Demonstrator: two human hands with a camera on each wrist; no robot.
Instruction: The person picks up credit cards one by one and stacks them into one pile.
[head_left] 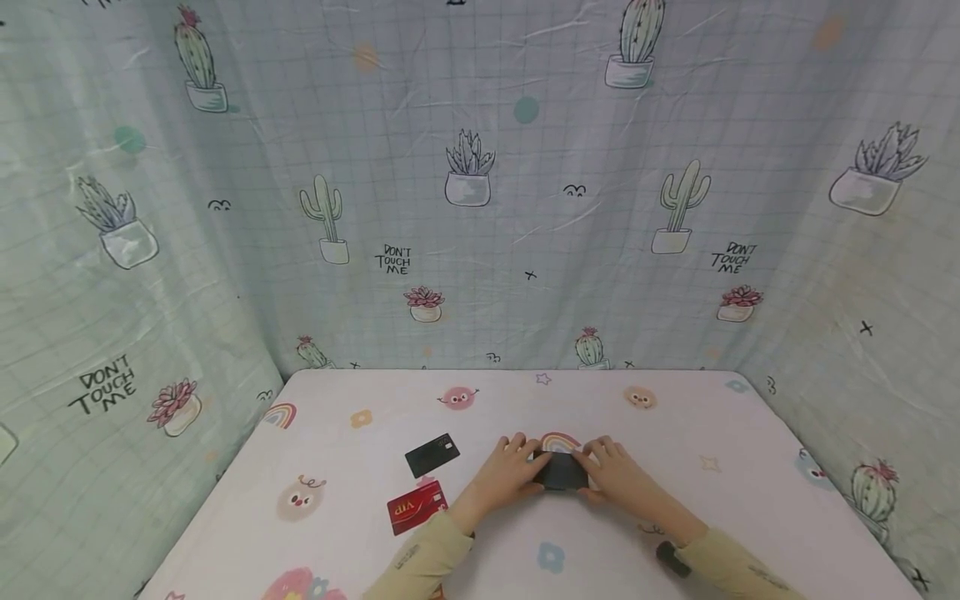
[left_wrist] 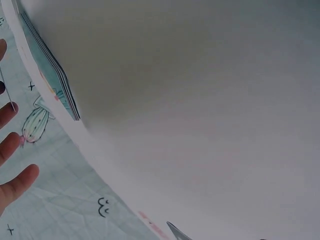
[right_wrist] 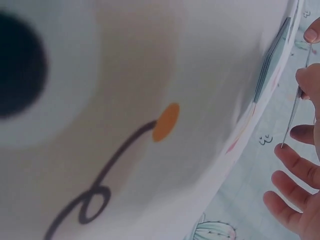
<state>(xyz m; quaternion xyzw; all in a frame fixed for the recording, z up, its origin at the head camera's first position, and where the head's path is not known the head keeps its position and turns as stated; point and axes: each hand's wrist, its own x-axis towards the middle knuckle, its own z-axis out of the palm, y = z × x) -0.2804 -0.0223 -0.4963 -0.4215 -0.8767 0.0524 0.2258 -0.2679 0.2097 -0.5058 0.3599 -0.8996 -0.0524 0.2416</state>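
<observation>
A dark card (head_left: 564,472) is held by both hands in the middle of the table. My left hand (head_left: 507,477) pinches its left end, and my right hand (head_left: 613,482) grips the right end with thumb and fingers. Edge-on, the card (right_wrist: 298,95) shows as a thin line between the right fingers in the right wrist view. Just beyond it, a neat stack of cards (left_wrist: 52,70) lies on the table in the left wrist view; the same stack (right_wrist: 271,62) appears in the right wrist view.
Left of the hands lie a black card (head_left: 432,455) and a red VIP card (head_left: 417,508), partly covered by the left sleeve. A small dark object (head_left: 672,559) sits beside the right sleeve. Patterned curtains (head_left: 480,250) enclose the table (head_left: 352,475) at the back and sides.
</observation>
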